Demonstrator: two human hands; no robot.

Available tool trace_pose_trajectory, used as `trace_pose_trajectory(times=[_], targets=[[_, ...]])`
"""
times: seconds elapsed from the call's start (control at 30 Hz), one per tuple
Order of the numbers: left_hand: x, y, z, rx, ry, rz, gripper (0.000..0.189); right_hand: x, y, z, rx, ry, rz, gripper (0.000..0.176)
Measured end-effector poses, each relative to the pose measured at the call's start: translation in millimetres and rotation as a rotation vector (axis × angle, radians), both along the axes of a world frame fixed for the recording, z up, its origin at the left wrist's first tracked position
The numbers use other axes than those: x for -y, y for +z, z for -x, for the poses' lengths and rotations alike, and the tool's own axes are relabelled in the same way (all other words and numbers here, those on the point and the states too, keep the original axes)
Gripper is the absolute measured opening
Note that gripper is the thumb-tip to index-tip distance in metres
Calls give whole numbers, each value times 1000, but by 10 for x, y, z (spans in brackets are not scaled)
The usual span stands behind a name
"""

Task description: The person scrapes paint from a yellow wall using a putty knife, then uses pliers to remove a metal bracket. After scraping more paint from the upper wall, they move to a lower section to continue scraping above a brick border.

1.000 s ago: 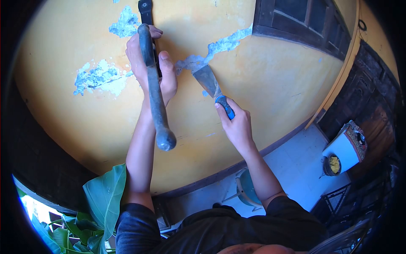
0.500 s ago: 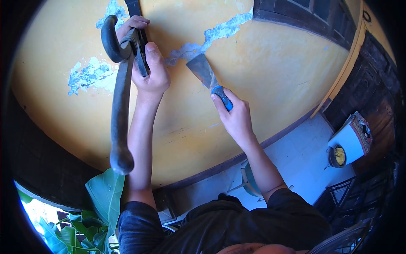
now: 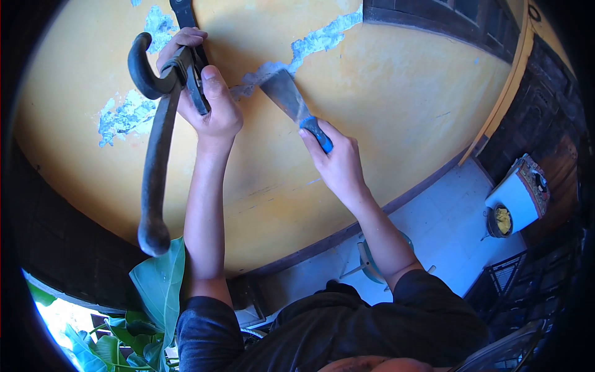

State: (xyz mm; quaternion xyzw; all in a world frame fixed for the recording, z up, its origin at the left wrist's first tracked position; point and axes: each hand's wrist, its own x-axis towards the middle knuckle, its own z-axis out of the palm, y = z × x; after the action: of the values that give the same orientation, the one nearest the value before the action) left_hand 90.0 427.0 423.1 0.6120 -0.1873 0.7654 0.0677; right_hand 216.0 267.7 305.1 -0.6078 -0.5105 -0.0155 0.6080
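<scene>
My right hand grips the blue-and-black handle of a putty knife. Its wide metal blade is at the edge of a peeled strip on the yellow wall; whether it touches the plaster is hard to tell. My left hand is closed round a dark hook bracket in front of the wall. From this bracket a curved hook and a long rounded arm stick out towards me. Some of the left fingers are hidden behind it.
Other peeled patches show at left. A dark window frame is at upper right. Below are a green round stool, a white cabinet and a pot with yellow contents. Large leaves rise at lower left.
The putty knife and my right hand have shifted slightly left and up along the peeled strip. My left hand keeps its hold on the bracket, and the view has moved a little.
</scene>
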Motion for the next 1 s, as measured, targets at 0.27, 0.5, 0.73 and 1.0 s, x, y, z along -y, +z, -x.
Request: trace_pose_trajectory(times=[0.27, 0.5, 0.73, 1.0], targets=[[-30, 23, 26, 2, 22, -43, 49, 52, -182, -16, 24, -26, -72, 23], [11, -1, 14, -5, 2, -5, 48, 111, -30, 24, 3, -16, 47, 25], [2, 22, 3, 11, 31, -20, 47, 74, 2, 30, 10, 2, 52, 25], [11, 14, 7, 31, 40, 6, 46, 90, -14, -71, 6, -43, -4, 26]])
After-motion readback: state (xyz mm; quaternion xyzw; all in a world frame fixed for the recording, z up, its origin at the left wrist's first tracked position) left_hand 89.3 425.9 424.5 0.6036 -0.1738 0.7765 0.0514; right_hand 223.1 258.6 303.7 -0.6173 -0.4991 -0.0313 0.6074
